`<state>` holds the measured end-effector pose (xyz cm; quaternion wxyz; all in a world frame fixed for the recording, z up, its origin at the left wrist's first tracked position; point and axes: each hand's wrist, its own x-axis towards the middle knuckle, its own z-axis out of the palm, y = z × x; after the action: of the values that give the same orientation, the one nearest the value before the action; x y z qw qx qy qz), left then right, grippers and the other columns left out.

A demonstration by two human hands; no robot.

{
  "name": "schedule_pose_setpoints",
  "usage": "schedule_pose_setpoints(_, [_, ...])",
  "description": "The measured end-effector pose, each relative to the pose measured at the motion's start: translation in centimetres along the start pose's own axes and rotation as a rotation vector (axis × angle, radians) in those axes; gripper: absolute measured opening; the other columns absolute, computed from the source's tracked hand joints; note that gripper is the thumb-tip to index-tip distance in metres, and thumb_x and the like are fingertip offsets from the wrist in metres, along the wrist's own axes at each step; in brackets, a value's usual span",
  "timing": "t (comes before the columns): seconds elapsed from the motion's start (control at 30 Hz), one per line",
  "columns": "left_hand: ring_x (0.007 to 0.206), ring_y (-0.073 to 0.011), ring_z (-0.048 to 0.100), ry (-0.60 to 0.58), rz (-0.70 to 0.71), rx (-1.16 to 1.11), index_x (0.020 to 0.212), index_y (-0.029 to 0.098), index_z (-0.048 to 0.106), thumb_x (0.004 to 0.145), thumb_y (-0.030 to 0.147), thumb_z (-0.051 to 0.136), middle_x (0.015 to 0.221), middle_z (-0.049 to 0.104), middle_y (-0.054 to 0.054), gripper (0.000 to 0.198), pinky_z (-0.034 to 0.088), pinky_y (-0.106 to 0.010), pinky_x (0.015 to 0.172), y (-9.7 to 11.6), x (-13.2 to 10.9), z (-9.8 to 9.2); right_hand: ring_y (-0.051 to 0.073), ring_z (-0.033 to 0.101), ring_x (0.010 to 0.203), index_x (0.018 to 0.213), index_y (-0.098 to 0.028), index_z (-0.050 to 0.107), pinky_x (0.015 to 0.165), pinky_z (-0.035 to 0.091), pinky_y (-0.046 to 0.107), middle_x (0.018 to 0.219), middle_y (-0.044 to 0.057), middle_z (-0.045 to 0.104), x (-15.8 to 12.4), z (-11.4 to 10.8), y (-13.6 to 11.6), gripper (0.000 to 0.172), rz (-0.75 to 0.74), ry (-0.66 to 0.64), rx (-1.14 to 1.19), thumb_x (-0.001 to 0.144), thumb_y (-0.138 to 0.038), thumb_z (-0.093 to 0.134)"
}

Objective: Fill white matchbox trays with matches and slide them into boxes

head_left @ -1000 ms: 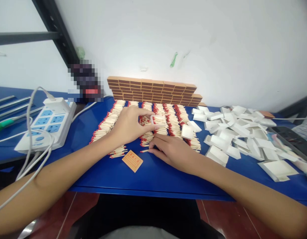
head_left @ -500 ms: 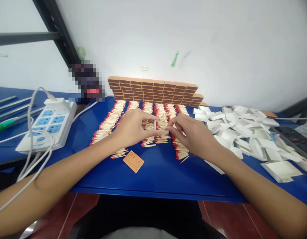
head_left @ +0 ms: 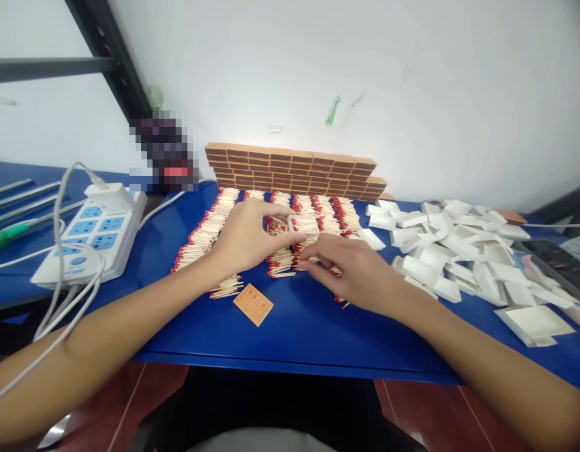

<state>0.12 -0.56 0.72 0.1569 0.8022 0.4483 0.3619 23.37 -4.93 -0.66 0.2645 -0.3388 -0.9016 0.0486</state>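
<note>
My left hand (head_left: 245, 235) pinches a small white matchbox tray (head_left: 305, 225) between thumb and fingers, just above the rows of matches. Some matches seem to lie in the tray, though its inside shows only partly. My right hand (head_left: 351, 267) is close below the tray, over the lower ends of the match rows; its thumb and fingertips are curled with a small gap between them, and no match shows there. Red-tipped matches (head_left: 281, 262) lie in several long rows under and around both hands. An orange matchbox (head_left: 253, 305) with red print lies flat in front of them.
Stacked brown-sided matchboxes (head_left: 290, 169) form a low wall behind the matches. White trays (head_left: 440, 238) are heaped at right, with a phone-like dark object (head_left: 553, 260) beyond. A power strip (head_left: 95, 232) with loose white cables (head_left: 95, 276) sits at left on the blue table (head_left: 299, 339).
My right hand has left the tray and moved down and left, over the matches. The tray is tilted a little differently in my left hand. A white tray behind my right hand now shows.
</note>
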Motion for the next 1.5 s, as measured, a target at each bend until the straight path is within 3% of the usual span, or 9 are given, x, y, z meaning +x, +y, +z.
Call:
schedule_pose_setpoints(0.13, [0.104, -0.0293, 0.076, 0.035, -0.007, -0.007, 0.107, 0.027, 0.085, 0.080, 0.059, 0.087, 0.111, 0.084, -0.004, 0.042, 0.059, -0.038, 0.086, -0.5, 0.1, 0.1, 0.018, 0.067, 0.077, 0.110, -0.019, 0.071, 0.071, 0.050, 0.031, 0.096, 0.006, 0.072, -0.1, 1.4, -0.2, 0.016, -0.011, -0.151, 0.006, 0.108, -0.030, 0.059])
schedule_pose_setpoints(0.37, [0.101, -0.0292, 0.077, 0.014, 0.010, 0.021, 0.108, 0.026, 0.085, 0.080, 0.060, 0.087, 0.111, 0.084, -0.005, 0.044, 0.059, -0.040, 0.088, -0.1, 0.1, -0.1, 0.020, 0.070, 0.084, 0.101, -0.019, 0.067, 0.073, 0.050, 0.032, 0.101, 0.008, 0.073, 0.0, 1.6, -0.6, 0.020, 0.019, -0.254, 0.010, 0.111, -0.029, 0.052])
schedule_pose_setpoints(0.7, [0.088, -0.0261, 0.076, -0.013, 0.010, 0.064, 0.109, 0.027, 0.085, 0.081, 0.058, 0.087, 0.100, 0.084, -0.003, 0.042, 0.056, -0.037, 0.079, -0.5, 0.1, 0.0, 0.018, 0.065, 0.077, 0.101, -0.019, 0.065, 0.068, 0.046, 0.030, 0.097, 0.006, 0.070, -0.2, 0.9, -0.3, 0.015, -0.006, -0.244, 0.036, 0.109, -0.027, 0.055])
schedule_pose_setpoints(0.87, [0.101, -0.0292, 0.077, -0.008, -0.002, 0.053, 0.111, 0.027, 0.085, 0.079, 0.059, 0.088, 0.112, 0.084, -0.003, 0.046, 0.057, -0.041, 0.088, -0.4, 0.1, -0.1, 0.019, 0.068, 0.083, 0.101, -0.019, 0.066, 0.073, 0.049, 0.032, 0.101, 0.006, 0.070, -0.2, 0.5, -0.7, 0.015, 0.003, -0.360, 0.054, 0.109, -0.025, 0.055])
schedule_pose_setpoints(1.1, [0.097, -0.0291, 0.077, -0.011, 0.007, 0.059, 0.111, 0.027, 0.085, 0.079, 0.060, 0.088, 0.107, 0.084, -0.005, 0.047, 0.058, -0.040, 0.086, -0.2, 0.1, -0.1, 0.020, 0.068, 0.083, 0.104, -0.020, 0.066, 0.072, 0.048, 0.032, 0.101, 0.006, 0.072, -0.2, 0.5, -1.0, 0.004, 0.047, -0.317, 0.027, 0.103, -0.021, 0.061])
schedule_pose_setpoints(1.33, [0.094, -0.0267, 0.076, -0.023, 0.015, 0.058, 0.111, 0.027, 0.085, 0.081, 0.058, 0.087, 0.107, 0.084, -0.003, 0.044, 0.056, -0.037, 0.080, -0.4, 0.1, -0.1, 0.021, 0.070, 0.085, 0.102, -0.019, 0.066, 0.073, 0.049, 0.032, 0.102, 0.007, 0.073, 0.0, 1.0, -1.1, 0.017, 0.075, -0.353, 0.030, 0.110, -0.028, 0.054])
schedule_pose_setpoints(1.5, [0.096, -0.0271, 0.075, -0.026, 0.014, 0.088, 0.113, 0.025, 0.085, 0.080, 0.057, 0.088, 0.107, 0.084, -0.004, 0.046, 0.054, -0.036, 0.080, -0.4, 0.2, -0.1, 0.020, 0.070, 0.084, 0.101, -0.018, 0.065, 0.072, 0.050, 0.031, 0.103, 0.008, 0.073, 0.1, 0.9, -1.1, 0.017, 0.076, -0.381, 0.013, 0.110, -0.028, 0.055])
